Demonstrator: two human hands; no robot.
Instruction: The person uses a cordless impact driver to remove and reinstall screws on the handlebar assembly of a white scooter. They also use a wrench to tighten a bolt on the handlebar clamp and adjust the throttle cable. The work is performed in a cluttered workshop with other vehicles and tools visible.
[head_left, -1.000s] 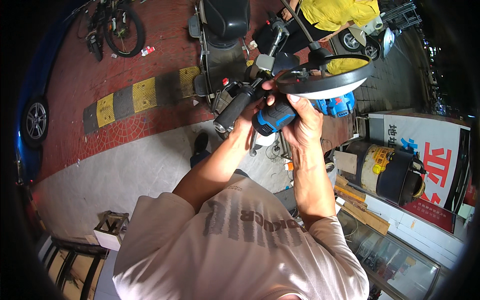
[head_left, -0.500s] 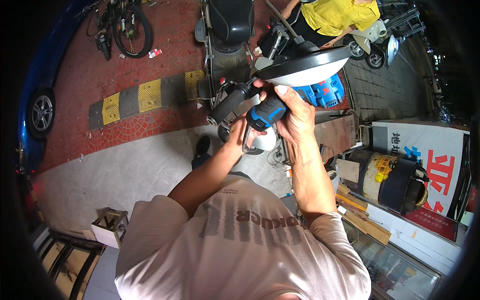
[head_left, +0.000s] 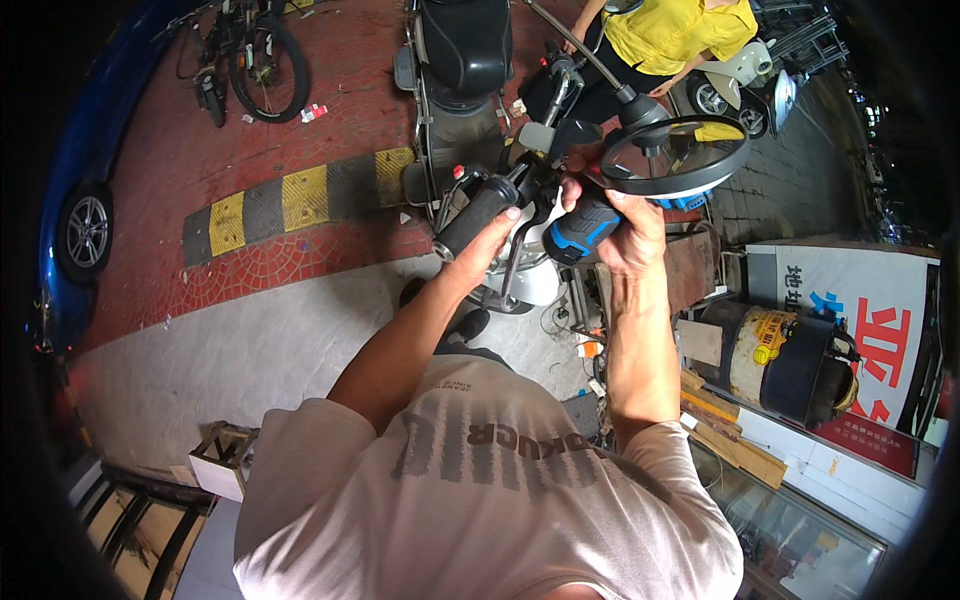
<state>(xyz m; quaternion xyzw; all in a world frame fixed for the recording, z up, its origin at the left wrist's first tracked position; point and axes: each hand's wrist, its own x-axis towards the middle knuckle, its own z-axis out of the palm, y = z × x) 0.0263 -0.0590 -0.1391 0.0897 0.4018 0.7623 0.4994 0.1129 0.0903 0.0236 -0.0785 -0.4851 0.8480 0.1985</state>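
My right hand (head_left: 637, 240) is closed round the handle of a blue-and-black cordless power tool (head_left: 583, 228); its working end is hidden behind the hand and mirror. My left hand (head_left: 485, 252) is at the black handlebar grip (head_left: 478, 217) of a scooter, thumb lying on the grip and the other fingers mostly hidden beneath. A curved metal brake lever (head_left: 515, 262) runs between this hand and the tool. Above my right fingers is a round black-rimmed mirror (head_left: 665, 160) on a metal stem (head_left: 575, 45). The scooter's white body panel (head_left: 540, 280) shows below.
Beyond the handlebar stands a black-seated scooter (head_left: 463, 45), with a person in a yellow top (head_left: 665, 38) beside it. A yellow-and-black speed bump (head_left: 305, 192) crosses the paving at left. A dark metal cylinder (head_left: 790, 355) and wooden planks (head_left: 735, 448) are at right.
My left hand has come from below the tool onto the handlebar grip. My right hand and the tool have shifted right. The mirror has turned, its face now showing, and sits further right.
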